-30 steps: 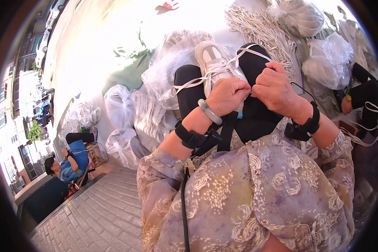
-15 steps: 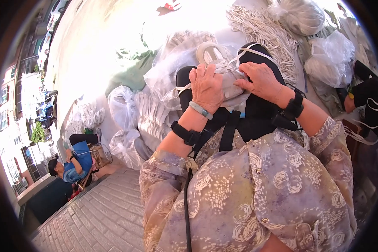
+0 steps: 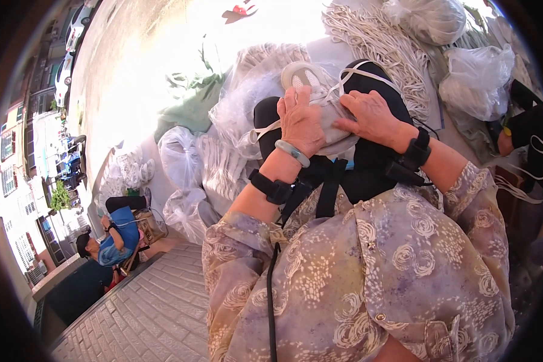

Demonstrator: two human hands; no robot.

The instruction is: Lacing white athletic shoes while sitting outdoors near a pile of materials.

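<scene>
A light grey-beige sneaker (image 3: 332, 114) with a pale mesh toe lies on my dark-trousered lap, toe pointing away from me. My left hand (image 3: 301, 123) is closed over its left side, fingers bent on the upper. On the other side, my right hand (image 3: 377, 119) grips the edge of the shoe near the lacing, thumb toward the heel end. A white shoelace (image 3: 368, 73) loops up from the lacing beside my right fingers and over my right knee. Another lace end (image 3: 264, 130) hangs across my left knee. What lies under my fingertips is hidden.
Clear plastic bags (image 3: 178, 154) and stacked pale shoe parts (image 3: 220, 166) lie to the left. A heap of white laces (image 3: 383, 51) spreads at the far right, near more bags (image 3: 479, 84). A seated person (image 3: 117, 238) is at left; another person's dark-clad limb (image 3: 528, 123) shows at right.
Both hands stay on the sneaker. My right hand has shifted slightly left, its fingers closer to the lacing. The seated person at left has moved their arm a little.
</scene>
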